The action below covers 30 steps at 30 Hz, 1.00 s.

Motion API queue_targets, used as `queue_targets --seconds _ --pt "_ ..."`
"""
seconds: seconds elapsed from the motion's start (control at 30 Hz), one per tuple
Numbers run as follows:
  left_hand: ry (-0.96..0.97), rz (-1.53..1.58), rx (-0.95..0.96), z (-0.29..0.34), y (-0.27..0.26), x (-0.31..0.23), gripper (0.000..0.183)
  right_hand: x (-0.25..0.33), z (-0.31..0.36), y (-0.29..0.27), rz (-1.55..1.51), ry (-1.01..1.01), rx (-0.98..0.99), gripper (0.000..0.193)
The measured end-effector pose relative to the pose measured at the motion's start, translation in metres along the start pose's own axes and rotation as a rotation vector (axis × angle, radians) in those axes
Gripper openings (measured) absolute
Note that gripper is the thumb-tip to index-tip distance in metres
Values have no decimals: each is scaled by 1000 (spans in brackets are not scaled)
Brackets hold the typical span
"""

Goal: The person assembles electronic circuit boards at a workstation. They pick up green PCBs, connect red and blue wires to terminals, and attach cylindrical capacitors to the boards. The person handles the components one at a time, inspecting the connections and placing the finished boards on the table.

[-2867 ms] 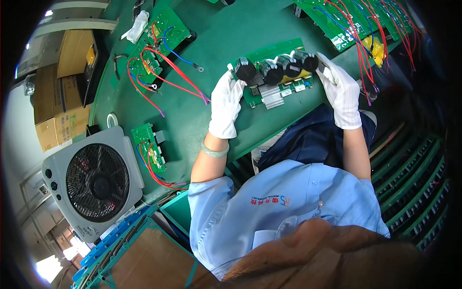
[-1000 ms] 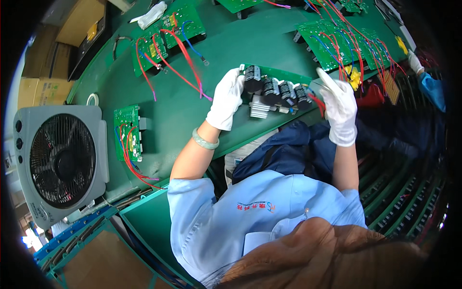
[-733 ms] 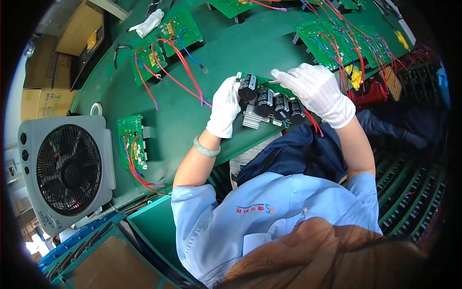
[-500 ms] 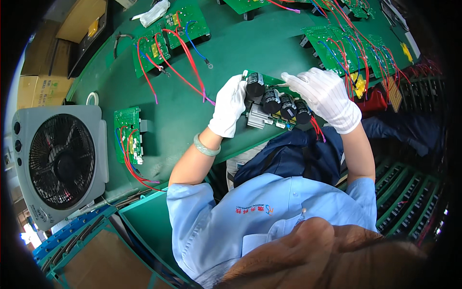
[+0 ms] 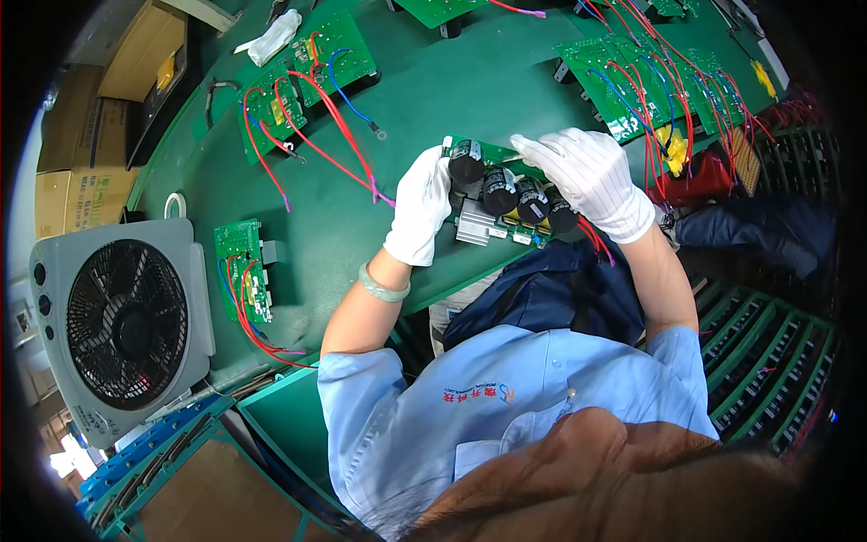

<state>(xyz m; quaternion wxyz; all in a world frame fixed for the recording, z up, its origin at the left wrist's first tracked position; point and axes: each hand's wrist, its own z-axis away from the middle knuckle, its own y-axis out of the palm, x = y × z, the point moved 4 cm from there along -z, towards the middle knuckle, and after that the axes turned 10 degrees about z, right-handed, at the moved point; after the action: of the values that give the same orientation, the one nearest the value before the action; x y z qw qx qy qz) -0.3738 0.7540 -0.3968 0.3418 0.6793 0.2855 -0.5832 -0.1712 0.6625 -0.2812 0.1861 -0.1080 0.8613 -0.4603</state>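
Observation:
A green circuit board (image 5: 502, 194) with several black cylindrical capacitors and a silver heat sink is held just above the near edge of the green table (image 5: 424, 81). My left hand (image 5: 421, 213), in a white glove, grips the board's left end. My right hand (image 5: 585, 177), also gloved, lies over the board's far right side with fingers on its top edge. A jade-coloured bangle sits on my left wrist.
Other green boards with red and blue wires lie on the table: one at far left (image 5: 302, 77), a small one near the left edge (image 5: 244, 280), several at far right (image 5: 650, 77). A grey box fan (image 5: 122, 325) stands left. Cardboard boxes (image 5: 77, 172) sit beyond it. Green racks (image 5: 768, 361) are at right.
My right hand has shifted from the board's right end to lie over its top. The board has tilted and come slightly nearer the table's edge. My left hand keeps its grip.

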Motion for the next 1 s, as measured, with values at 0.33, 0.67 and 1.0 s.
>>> queue_targets --seconds 0.33,0.67,1.0 --pt "-10 383 -12 4 3 7 32 -12 -2 -1 -111 -101 41 36" --pt "-33 339 -7 3 3 4 31 -6 3 1 -64 -85 -70 39" --pt "-5 361 -36 2 9 -1 27 -11 10 3 -92 52 -130 41"
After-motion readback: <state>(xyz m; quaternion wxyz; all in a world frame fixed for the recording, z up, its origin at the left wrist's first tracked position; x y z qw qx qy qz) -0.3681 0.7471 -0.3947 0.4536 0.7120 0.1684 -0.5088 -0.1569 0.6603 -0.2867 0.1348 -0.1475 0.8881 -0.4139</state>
